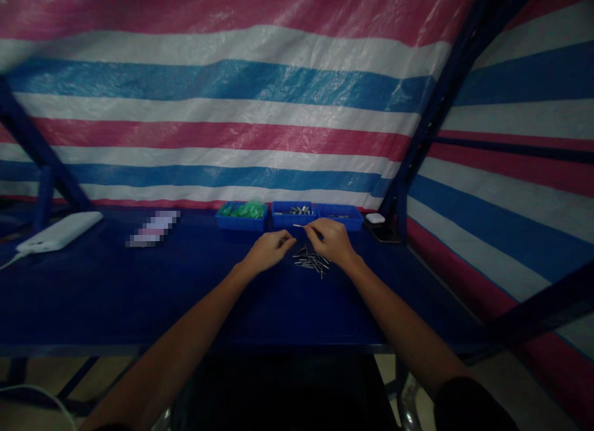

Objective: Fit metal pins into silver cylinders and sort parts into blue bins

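My right hand [331,239] pinches a thin metal pin [297,226] between thumb and fingertips, its end pointing left in front of the middle bin. To its left, my left hand [270,250] is closed with the fingertips together; whatever it may hold is too small to make out. On the blue table between and below the hands lies a loose pile of thin metal pins [312,262]. Behind the hands stand three blue bins in a row. Green pieces fill the left bin [241,224], short metal pieces lie in the middle bin [283,220], and a few thin pieces in the right bin [356,224].
A white power strip or similar device [62,231] with a cable lies at the far left of the table [116,295]. Nearer the bins is a pixelated flat item [154,228]. A white case [375,218] and a dark phone-like object [386,233] sit right. Striped sheeting [232,134] hangs behind.
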Demonstrator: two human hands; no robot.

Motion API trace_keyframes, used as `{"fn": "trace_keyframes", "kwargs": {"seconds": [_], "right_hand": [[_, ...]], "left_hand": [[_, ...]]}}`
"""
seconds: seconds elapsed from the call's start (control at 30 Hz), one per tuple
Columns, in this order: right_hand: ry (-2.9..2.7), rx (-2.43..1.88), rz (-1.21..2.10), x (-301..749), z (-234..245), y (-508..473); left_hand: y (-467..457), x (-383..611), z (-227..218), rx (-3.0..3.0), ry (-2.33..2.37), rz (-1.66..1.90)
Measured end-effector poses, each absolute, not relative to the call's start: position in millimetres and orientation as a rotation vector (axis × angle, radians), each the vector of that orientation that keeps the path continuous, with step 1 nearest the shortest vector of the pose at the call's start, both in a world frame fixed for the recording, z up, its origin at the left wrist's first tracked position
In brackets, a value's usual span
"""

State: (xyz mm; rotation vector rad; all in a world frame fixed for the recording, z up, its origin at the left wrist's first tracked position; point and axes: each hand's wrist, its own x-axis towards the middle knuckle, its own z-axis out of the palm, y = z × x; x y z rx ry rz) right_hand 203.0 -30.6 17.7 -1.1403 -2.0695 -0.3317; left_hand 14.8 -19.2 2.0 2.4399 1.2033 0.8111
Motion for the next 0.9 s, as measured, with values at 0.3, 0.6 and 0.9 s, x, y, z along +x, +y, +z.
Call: {"fn": "trace_keyframes", "kwargs": {"seconds": [0.3, 0.6, 0.9], "right_hand": [[-1.629, -1.718, -0.274, 266.5, 10.3, 1.9], [-2.201, -1.133, -0.124, 188.6, 1.1, -32.4], [-2.246, -1.125, -0.380, 182.2, -7.3, -32.9]], "left_hand": [[-15.8, 24.5, -19.8, 2.587, 1.254, 0.492], [-7.7, 16.8, -12.2, 2.498, 1.273, 0.848], [-11.1, 19.2, -6.3, 2.427, 1.328, 1.008]]}}
